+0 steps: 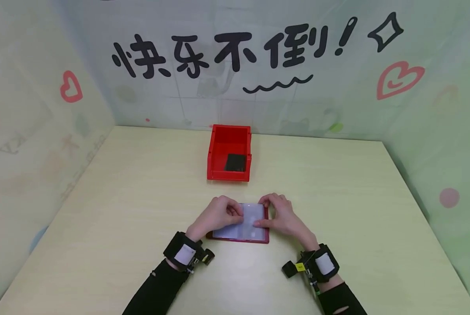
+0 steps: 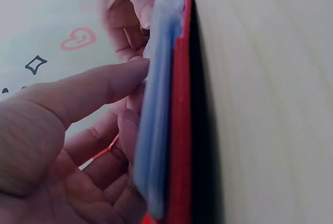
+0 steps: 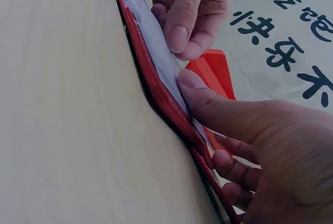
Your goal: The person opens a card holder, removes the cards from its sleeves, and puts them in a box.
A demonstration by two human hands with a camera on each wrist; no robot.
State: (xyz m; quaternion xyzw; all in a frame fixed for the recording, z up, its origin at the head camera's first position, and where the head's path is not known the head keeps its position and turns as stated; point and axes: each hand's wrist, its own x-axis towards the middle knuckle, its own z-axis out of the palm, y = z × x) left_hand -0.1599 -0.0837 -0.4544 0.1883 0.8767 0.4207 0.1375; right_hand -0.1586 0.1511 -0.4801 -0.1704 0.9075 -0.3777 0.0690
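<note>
A card holder with a dark red cover [image 1: 266, 236] lies open on the table, its clear plastic sleeves [image 1: 252, 213] facing up. My left hand [image 1: 220, 213] is over the sleeves' left part, thumb and fingertips pinched together at them. In the right wrist view the sleeves [image 3: 156, 39] stand a little off the red cover [image 3: 151, 78]. At the right end, my right hand [image 1: 281, 216] grips the holder, thumb on the sleeves and fingers at the far edge. From the left wrist the stacked sleeves [image 2: 156, 130] show edge-on; what sits inside the pockets is hidden.
A red open bin [image 1: 228, 176] stands behind the holder, near the table's back edge. Inside it lies a flat black piece [image 1: 235, 162]. Printed cloth walls [image 1: 179, 100] enclose the pale table [image 1: 140, 175] at the back and both sides.
</note>
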